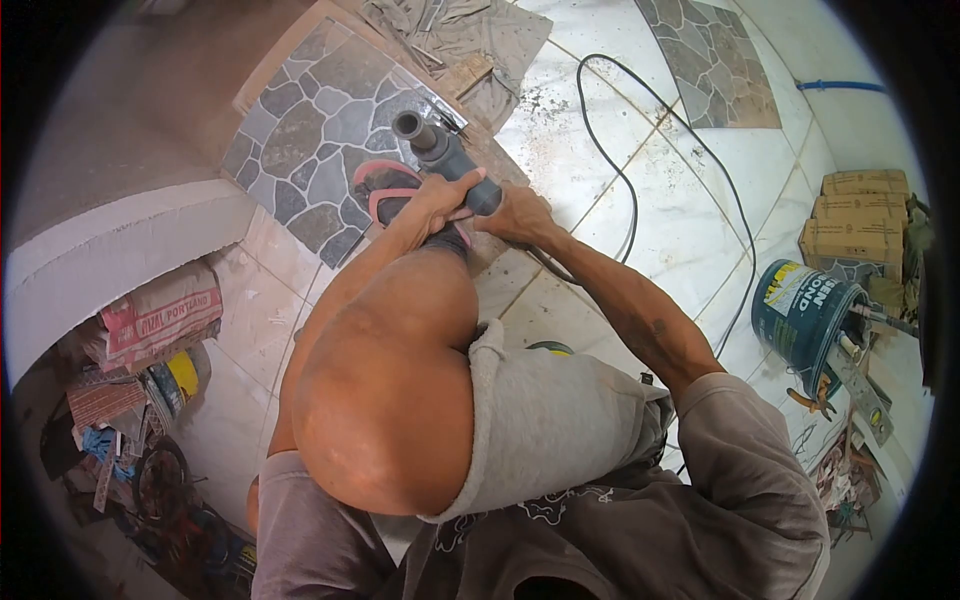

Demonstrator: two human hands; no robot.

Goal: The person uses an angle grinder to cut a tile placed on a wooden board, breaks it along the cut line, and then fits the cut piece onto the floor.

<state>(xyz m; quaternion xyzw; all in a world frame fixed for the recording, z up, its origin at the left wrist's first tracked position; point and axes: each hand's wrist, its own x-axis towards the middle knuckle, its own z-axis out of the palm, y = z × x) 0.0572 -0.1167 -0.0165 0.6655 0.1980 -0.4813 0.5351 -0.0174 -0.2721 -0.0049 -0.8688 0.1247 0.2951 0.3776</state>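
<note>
A grey power tool (455, 165) with a round pipe-like end is held above the near right edge of a stone-patterned tile (310, 130). My left hand (436, 200) is wrapped round the tool's body from the left side. On the other side, my right hand (515, 214) grips the rear of the tool, with its fingers partly hidden. My foot in a pink-strapped sandal (385, 185) rests on the tile beside the tool. A black cord (636, 215) loops over the white floor tiles. The tool's working end is hard to make out.
Another stone-patterned tile (712, 60) lies at the upper right. A grey cloth (490, 40) is beyond the tool. A dark bucket (805, 310) and cardboard boxes (855, 225) stand right; a cement bag (165, 315) and a yellow-labelled bucket (178, 378) are left.
</note>
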